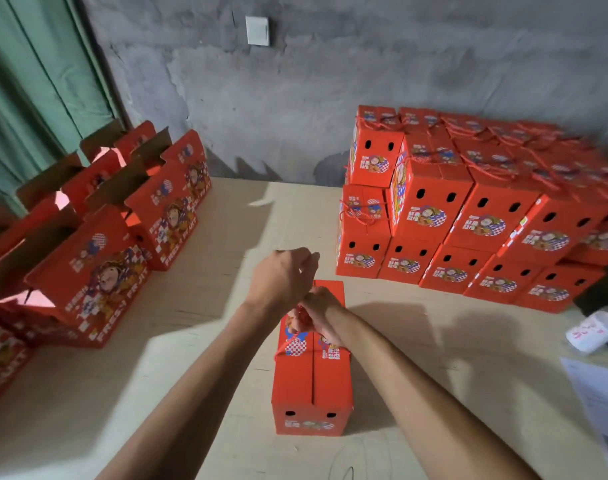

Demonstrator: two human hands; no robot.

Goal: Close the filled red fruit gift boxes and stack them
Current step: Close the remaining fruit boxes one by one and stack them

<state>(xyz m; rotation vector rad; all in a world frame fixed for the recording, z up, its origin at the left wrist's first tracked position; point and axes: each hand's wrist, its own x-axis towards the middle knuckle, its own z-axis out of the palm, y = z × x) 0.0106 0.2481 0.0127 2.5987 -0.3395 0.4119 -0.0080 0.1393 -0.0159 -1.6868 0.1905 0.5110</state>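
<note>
A closed red fruit gift box (313,382) stands on the pale table in front of me, its two top flaps meeting along the middle. Both hands are over its far half. My left hand (283,277) is raised above the box, its fingers pinching the red rope handle (297,318) and pulling it up. My right hand (321,313) lies on the box top with its fingers curled round the same rope. Part of the rope is hidden under the hands.
A stack of closed red boxes (468,216) fills the back right of the table against the grey wall. Open red boxes (122,237) with raised flaps stand at the left. Papers (597,386) and a plastic bag (593,330) lie at the right edge.
</note>
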